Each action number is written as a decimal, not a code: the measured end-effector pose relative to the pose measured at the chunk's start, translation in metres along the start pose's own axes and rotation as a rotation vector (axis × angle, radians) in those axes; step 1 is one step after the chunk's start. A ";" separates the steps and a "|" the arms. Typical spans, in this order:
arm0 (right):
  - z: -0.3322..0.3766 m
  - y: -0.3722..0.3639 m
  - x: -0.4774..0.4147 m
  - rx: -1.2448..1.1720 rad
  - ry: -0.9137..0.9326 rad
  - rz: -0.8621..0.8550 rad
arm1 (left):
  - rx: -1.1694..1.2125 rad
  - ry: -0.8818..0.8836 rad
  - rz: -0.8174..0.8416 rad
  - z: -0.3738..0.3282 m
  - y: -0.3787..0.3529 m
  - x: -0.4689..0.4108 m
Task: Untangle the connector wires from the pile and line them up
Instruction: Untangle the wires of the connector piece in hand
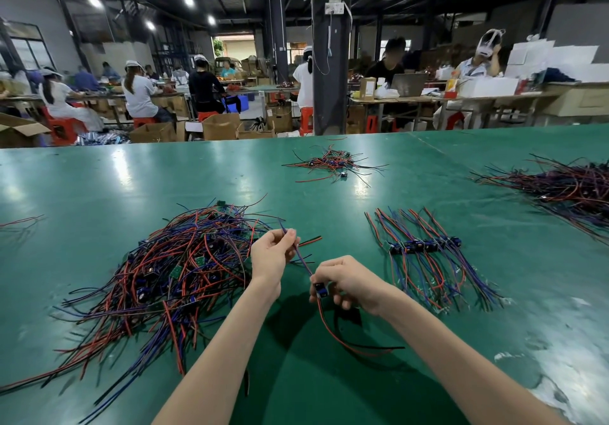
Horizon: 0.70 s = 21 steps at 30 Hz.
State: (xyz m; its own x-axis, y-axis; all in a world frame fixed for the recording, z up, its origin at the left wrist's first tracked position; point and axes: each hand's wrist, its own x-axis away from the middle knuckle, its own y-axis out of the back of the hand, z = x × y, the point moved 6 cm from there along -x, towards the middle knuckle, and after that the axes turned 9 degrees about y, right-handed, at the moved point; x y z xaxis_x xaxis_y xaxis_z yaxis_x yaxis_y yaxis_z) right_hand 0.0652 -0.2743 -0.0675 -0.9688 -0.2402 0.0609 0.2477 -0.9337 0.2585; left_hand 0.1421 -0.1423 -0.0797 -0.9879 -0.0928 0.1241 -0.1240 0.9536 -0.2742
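Single view, from the camera worn on my head. It faces forward and down over the table point(99, 194). The wide lens bows the table's far edge, and the hall point(230, 62) behind fills the top third. My left hand point(272, 253) and right hand point(349, 281) reach in from the bottom edge and lie near, just below centre, the wire point(304, 264) between them. The pile point(171, 273) sits lower left, the row point(425, 250) right of centre.

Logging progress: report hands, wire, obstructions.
Left hand pinches wire; right hand grips its connector. Wire held between pile and lined-up row, not yet placed. Path to row open.
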 end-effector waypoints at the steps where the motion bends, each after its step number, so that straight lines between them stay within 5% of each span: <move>1: 0.000 0.000 0.000 0.008 -0.003 0.003 | -0.013 -0.006 -0.005 0.000 0.001 0.000; 21: -0.004 0.002 0.002 -0.002 -0.033 0.041 | -0.052 -0.123 -0.090 -0.014 0.013 0.000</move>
State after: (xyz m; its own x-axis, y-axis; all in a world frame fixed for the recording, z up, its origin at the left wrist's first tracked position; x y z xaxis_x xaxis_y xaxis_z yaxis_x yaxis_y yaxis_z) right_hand 0.0642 -0.2779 -0.0705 -0.9576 -0.2690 0.1034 0.2869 -0.9240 0.2529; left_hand 0.1418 -0.1257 -0.0699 -0.9773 -0.2100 0.0271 -0.2108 0.9530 -0.2175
